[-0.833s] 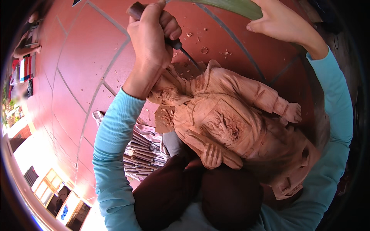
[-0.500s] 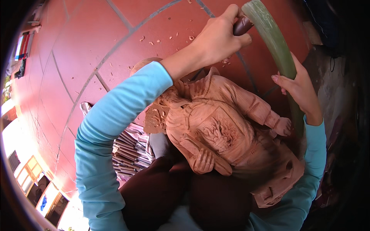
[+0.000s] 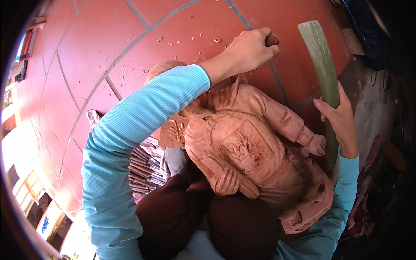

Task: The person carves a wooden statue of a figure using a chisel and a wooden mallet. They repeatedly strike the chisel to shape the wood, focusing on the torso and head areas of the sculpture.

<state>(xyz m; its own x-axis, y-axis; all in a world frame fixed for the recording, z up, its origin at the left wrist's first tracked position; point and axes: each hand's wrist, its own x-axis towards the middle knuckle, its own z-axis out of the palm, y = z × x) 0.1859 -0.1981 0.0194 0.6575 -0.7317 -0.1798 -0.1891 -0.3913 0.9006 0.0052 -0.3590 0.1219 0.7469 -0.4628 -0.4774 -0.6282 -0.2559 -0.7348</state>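
Observation:
A carved reddish-brown wooden statue (image 3: 247, 145) lies slanting across my lap, a dragon-like relief on its chest. Above its upper end, my left hand (image 3: 249, 50) is closed around a tool with a round brown handle (image 3: 272, 40), probably a chisel; its blade is hidden by the hand and sleeve. My right hand (image 3: 341, 119) grips a long, slightly curved green mallet (image 3: 321, 58), raised upright beside the statue's carved arm. A gap separates the mallet's upper end from the handle. My left sleeve covers part of the statue's head (image 3: 162, 68).
Several wooden-handled carving tools (image 3: 145, 167) lie in rows on a cloth left of my knees. Wood shavings (image 3: 216, 40) dot the red tiled floor (image 3: 104, 56). A grey wall or slab (image 3: 366, 97) and dark cloth (image 3: 366, 32) stand at the right.
The mallet has swung away from the handle's end, down and to the right. My left hand has shifted slightly downward with the tool, and the handle now shows more end-on.

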